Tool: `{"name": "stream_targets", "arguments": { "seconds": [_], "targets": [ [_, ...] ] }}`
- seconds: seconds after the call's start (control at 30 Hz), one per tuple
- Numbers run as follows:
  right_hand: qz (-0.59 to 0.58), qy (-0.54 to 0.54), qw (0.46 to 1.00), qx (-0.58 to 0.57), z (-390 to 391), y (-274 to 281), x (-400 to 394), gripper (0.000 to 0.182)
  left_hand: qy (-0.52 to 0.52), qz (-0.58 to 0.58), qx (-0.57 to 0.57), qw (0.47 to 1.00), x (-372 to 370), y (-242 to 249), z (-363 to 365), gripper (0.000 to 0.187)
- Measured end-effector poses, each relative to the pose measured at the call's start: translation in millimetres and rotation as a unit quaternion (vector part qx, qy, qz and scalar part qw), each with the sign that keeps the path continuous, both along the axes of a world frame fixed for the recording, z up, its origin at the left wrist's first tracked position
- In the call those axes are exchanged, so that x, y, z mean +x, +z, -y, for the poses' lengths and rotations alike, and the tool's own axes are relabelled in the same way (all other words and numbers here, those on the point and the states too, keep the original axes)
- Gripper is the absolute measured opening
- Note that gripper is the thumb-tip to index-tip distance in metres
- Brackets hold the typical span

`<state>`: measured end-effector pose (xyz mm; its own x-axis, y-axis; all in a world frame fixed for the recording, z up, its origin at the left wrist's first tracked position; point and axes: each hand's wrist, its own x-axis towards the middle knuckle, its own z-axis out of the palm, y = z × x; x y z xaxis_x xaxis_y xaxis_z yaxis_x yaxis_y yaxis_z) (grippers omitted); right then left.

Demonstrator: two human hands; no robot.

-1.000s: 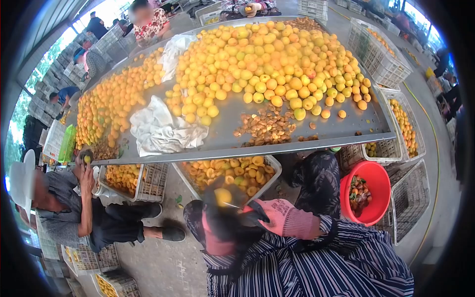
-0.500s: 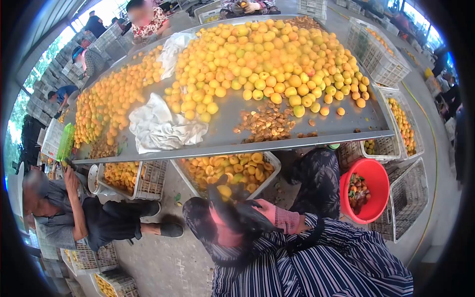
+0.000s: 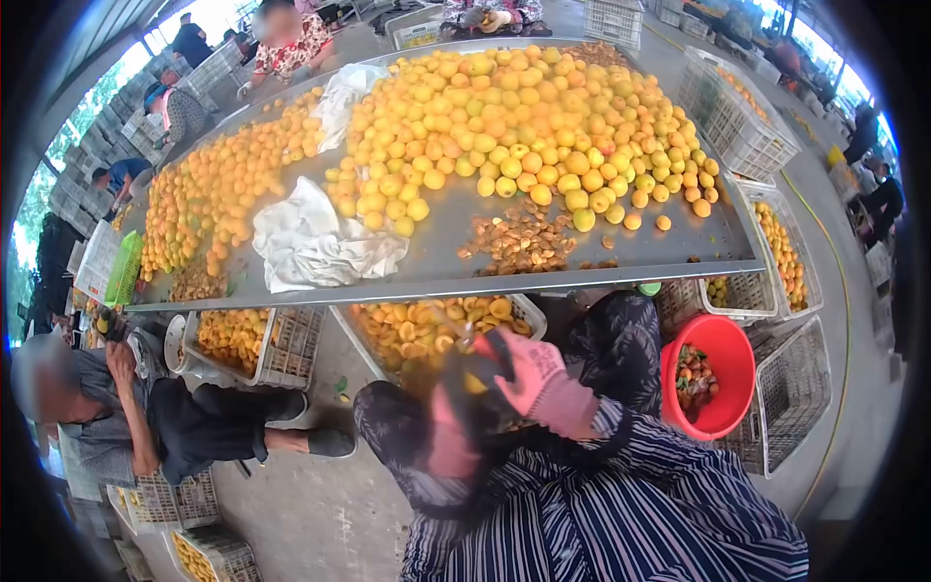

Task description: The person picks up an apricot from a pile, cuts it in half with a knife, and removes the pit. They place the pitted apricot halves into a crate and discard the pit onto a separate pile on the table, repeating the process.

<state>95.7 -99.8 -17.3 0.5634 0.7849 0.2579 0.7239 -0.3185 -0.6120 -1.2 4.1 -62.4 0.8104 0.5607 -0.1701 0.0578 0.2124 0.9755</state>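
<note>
My left hand point(image 3: 453, 422), in a pink glove with a dark palm, is smeared by motion over the crate of apricot halves point(image 3: 407, 330). A yellow apricot point(image 3: 474, 384) shows at its fingers, right beside my right hand. My right hand point(image 3: 538, 380), in a matching glove, is closed, its dark fingertips meeting the left hand at the fruit. A thin blurred strip sticks up past those fingers; I cannot tell what it is.
A metal table point(image 3: 436, 252) bears heaped apricots point(image 3: 524, 116), brown pits point(image 3: 519, 242) and white cloths point(image 3: 320, 242). A red bucket point(image 3: 742, 373) and plastic crates point(image 3: 795, 393) stand at right. A seated person point(image 3: 107, 407) is at left; others sit behind the table.
My right hand has lifted and turned upward against the left. The left hand has shifted slightly right with the apricot. The person at left has lowered an arm from the green basket.
</note>
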Motion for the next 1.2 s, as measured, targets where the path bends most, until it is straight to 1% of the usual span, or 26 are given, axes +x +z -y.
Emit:
{"name": "stream_targets", "arguments": {
  "seconds": [0.03, 0.07, 0.1, 0.17, 0.23, 0.33, 0.4, 0.43, 0.5, 0.53, 0.57, 0.6, 0.63, 0.67, 0.7, 0.73, 0.77, 0.8, 0.83, 0.87, 0.93, 0.97, 1.0, 1.03, 1.1, 1.2],
  "targets": [
    [0.008, 0.010, 0.997, -0.078, -7, 1, -4, 0.055, -0.018, -0.116, 0.355, 0.927, 2, -16, 8, 0.045],
    [-0.034, -0.002, 0.997, -0.075, -9, -4, -4, 0.052, 0.076, 0.002, 0.029, 0.997, 5, -51, 9, 0.034],
    [-0.074, -0.013, 0.995, -0.072, -11, -12, -3, 0.049, 0.080, 0.001, 0.029, 0.996, 5, -50, 12, 0.034],
    [-0.103, -0.008, 0.994, -0.039, -11, -30, 0, 0.046, 0.083, -0.060, 0.153, 0.983, 4, -42, 18, 0.028],
    [-0.136, -0.014, 0.991, -0.007, -8, -42, 0, 0.043, 0.094, 0.020, 0.072, 0.993, 1, -31, 23, 0.028],
    [-0.122, -0.065, 0.989, 0.043, -3, -50, 2, 0.038, 0.097, -0.106, 0.222, 0.964, 4, 0, 36, 0.033],
    [-0.343, -0.024, 0.938, 0.041, 0, -55, 10, 0.034, 0.045, -0.192, 0.383, 0.903, 2, 22, 43, 0.036],
    [-0.344, -0.031, 0.938, 0.039, 1, -74, 13, 0.034, 0.039, -0.191, 0.380, 0.904, 1, 21, 45, 0.036],
    [-0.399, 0.011, 0.910, 0.112, -2, -141, 22, 0.034, 0.054, -0.079, 0.211, 0.973, 2, 18, 45, 0.037],
    [-0.425, 0.031, 0.892, 0.149, -3, -142, 22, 0.034, 0.053, -0.002, 0.430, 0.901, 7, 5, 38, 0.037],
    [-0.425, 0.026, 0.893, 0.147, 5, -141, 23, 0.034, 0.056, 0.078, 0.309, 0.946, 7, -3, 39, 0.036],
    [-0.163, 0.052, 0.984, -0.058, 9, -107, 23, 0.035, 0.067, 0.065, 0.298, 0.950, 8, -4, 38, 0.033],
    [0.118, 0.071, 0.957, -0.256, 10, -89, 24, 0.035, 0.079, 0.051, 0.288, 0.953, 8, -4, 36, 0.031],
    [0.032, 0.041, 0.994, -0.092, 7, -114, 22, 0.033, 0.081, 0.051, 0.288, 0.953, 5, -5, 34, 0.031],
    [0.033, 0.045, 0.994, -0.092, 1, -110, 21, 0.033, 0.074, 0.031, 0.185, 0.979, 0, -8, 31, 0.032],
    [-0.202, -0.015, 0.976, 0.078, -10, -107, 21, 0.033, 0.067, 0.011, 0.081, 0.994, -3, -10, 26, 0.033],
    [-0.423, -0.074, 0.871, 0.239, -18, -103, 21, 0.034, 0.070, 0.010, 0.082, 0.994, -3, -17, 20, 0.033],
    [-0.127, -0.115, 0.972, 0.161, -21, -68, 23, 0.038, 0.098, 0.040, 0.043, 0.993, -3, -26, 12, 0.036],
    [-0.121, -0.066, 0.986, 0.094, -25, -64, 34, 0.042, 0.126, 0.069, 0.005, 0.990, -4, -32, 6, 0.039],
    [-0.075, -0.068, 0.991, 0.092, -31, -71, 42, 0.042, 0.191, 0.061, -0.202, 0.959, -3, -29, 0, 0.041],
    [-0.025, -0.066, 0.993, 0.092, -42, -76, 49, 0.042, 0.188, 0.094, -0.255, 0.944, -6, -29, -7, 0.040],
    [-0.236, -0.030, 0.942, 0.236, -44, -73, 46, 0.041, 0.182, 0.121, -0.310, 0.925, -9, -30, -9, 0.039],
    [-0.433, 0.005, 0.826, 0.361, -44, -65, 43, 0.041, 0.183, 0.109, -0.296, 0.931, -10, -22, -6, 0.035],
    [-0.525, 0.031, 0.802, 0.283, -37, -26, 42, 0.036, 0.186, 0.106, -0.298, 0.930, -12, -24, -6, 0.035],
    [-0.596, 0.075, 0.731, 0.325, -34, -26, 39, 0.021, 0.124, 0.113, -0.270, 0.948, -13, -27, -6, 0.035],
    [-0.610, 0.134, 0.714, 0.318, -24, 8, 23, 0.021, 0.148, 0.124, -0.316, 0.929, -6, -12, 10, 0.038]
  ]
}}
